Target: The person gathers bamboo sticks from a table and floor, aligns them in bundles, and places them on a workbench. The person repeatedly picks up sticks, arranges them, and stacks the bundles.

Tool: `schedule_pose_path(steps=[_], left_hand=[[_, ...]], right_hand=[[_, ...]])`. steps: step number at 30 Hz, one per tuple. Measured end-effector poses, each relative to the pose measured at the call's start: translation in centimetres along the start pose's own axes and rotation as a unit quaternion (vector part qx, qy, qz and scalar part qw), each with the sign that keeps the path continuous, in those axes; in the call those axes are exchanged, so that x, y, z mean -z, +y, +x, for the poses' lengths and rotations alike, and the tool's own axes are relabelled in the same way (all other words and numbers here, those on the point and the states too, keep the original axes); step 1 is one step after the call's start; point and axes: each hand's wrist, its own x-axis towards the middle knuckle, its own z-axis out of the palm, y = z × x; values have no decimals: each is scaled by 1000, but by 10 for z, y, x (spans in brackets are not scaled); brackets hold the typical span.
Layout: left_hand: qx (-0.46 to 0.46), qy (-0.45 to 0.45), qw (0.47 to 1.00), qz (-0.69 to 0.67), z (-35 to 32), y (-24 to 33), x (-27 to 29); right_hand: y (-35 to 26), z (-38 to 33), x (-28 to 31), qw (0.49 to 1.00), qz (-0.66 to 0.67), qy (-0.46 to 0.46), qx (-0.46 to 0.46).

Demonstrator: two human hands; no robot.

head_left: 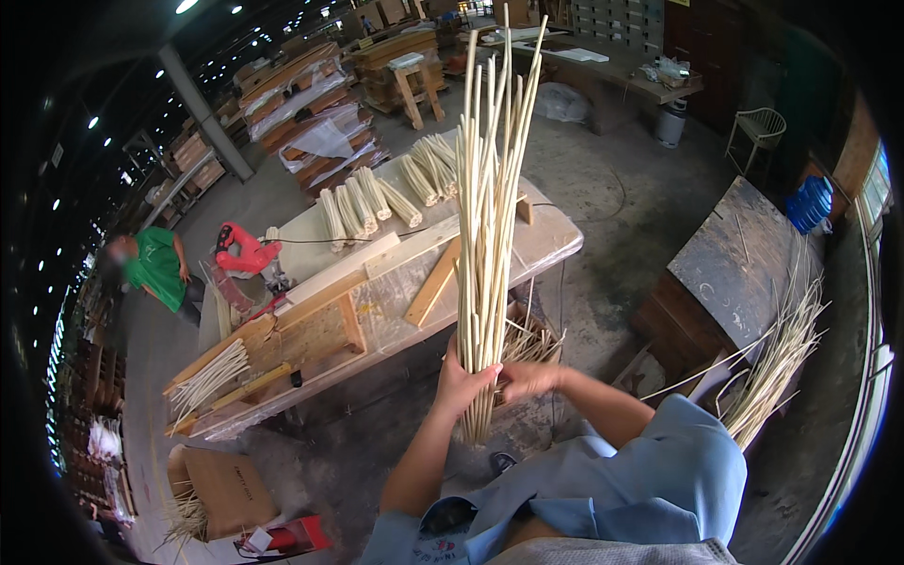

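One workbench (554,237) stands beyond two hands (463,382) (530,379) at one stick bundle (484,235).

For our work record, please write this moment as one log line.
left hand: gripping long pale sticks | right hand: at their side, grip unclear | workbench: short stick bundles, red power tool

In the left hand (460,381), beside the right hand (529,379), a bundle of long, pale cane sticks (485,235) is standing upright. Beyond it, a long, pale table (554,243) is stretching leftward, short, pale stick bundles (356,207) lying along its far side, a red power saw (248,252) sitting toward its left and a long wooden frame (353,323) resting along its near edge. At left, a brown cardboard box (226,490) is standing on the floor (621,254); at right, a heap of thin, pale sticks (774,367) is lying beside a grey, flat-topped table (720,268), a blue plastic jug (810,205) standing beyond.
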Motion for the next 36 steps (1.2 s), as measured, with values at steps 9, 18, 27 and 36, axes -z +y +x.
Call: schedule_pose_path(steps=[9, 18, 27, 36], left_hand=[[21, 115, 929, 352, -43, 17, 43], [-72, 54, 857, 507, 6, 15, 51], [-29, -57, 872, 486, 69, 9, 63], [-53, -203, 888, 410, 113, -5, 123]], right_hand=[[-92, 86, 33, 904, 278, 251, 205], [-83, 96, 86, 829, 382, 351, 209], [-66, 105, 131, 796, 425, 288, 320], [-62, 103, 132, 752, 369, 389, 384]])
